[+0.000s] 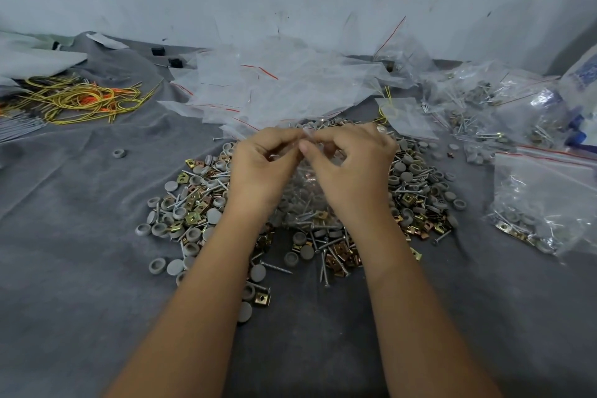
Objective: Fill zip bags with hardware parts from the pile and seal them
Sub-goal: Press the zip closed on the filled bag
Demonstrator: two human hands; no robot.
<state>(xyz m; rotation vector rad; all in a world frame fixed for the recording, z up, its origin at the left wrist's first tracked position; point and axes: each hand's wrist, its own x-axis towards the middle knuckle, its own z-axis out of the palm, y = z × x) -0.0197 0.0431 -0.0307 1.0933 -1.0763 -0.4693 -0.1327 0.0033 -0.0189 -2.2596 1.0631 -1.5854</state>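
Head view: left hand and right hand pinch upright zip bag (mouth uppermost).

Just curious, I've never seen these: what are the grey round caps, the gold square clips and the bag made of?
Grey caps: probably matte plastic, dull and uniform. Square clips: metal, likely yellow-zinc plated, with a glinting gold sheen. Bag: thin clear plastic film, see-through and crinkled.

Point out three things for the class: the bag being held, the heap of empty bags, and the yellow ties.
held bag [303,184], head view, its clear filled belly.
empty bags [290,84], head view, middle of the heap.
yellow ties [80,100], head view, tangled middle.
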